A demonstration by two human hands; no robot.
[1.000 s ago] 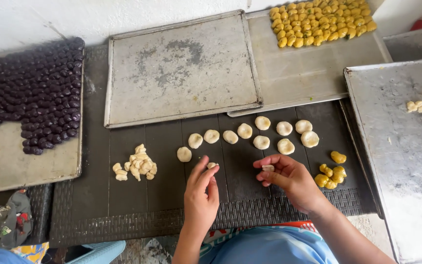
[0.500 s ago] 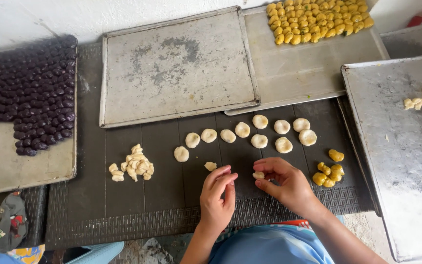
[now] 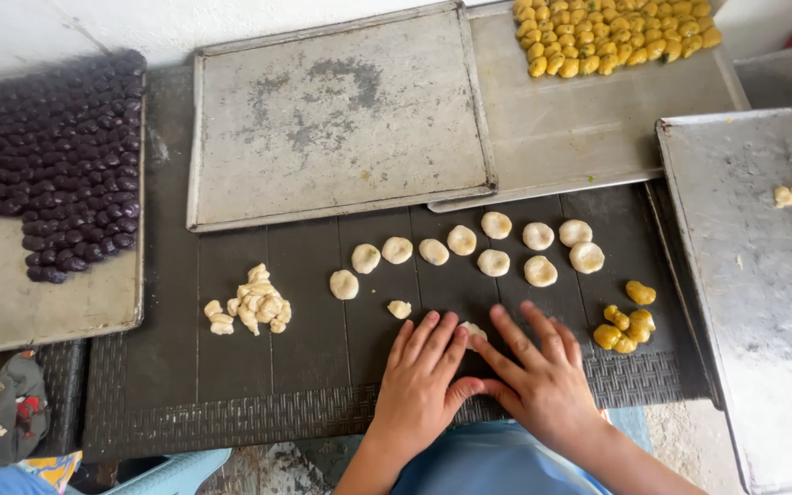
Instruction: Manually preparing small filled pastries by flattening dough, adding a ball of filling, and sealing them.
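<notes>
My left hand (image 3: 419,380) and my right hand (image 3: 543,376) lie flat, side by side, on the dark ribbed mat (image 3: 231,385), fingers spread. They press a small pale dough piece (image 3: 472,329) that peeks out between the fingertips. Just beyond them a row of flattened pale dough discs (image 3: 492,263) runs across the mat. A loose small dough bit (image 3: 400,309) lies left of my left hand's fingertips. To the right of my right hand sits a cluster of yellow filling balls (image 3: 623,328). A heap of raw dough chunks (image 3: 254,305) lies further left.
An empty metal tray (image 3: 341,119) stands at the back centre. Behind it, a tray (image 3: 588,128) holds several yellow balls. A tray at left (image 3: 11,293) carries many dark purple balls. A large tray at right (image 3: 753,275) holds a few shaped pieces.
Both hands have come together and dropped flat on the mat, pressing the dough piece that my right hand held a moment ago.
</notes>
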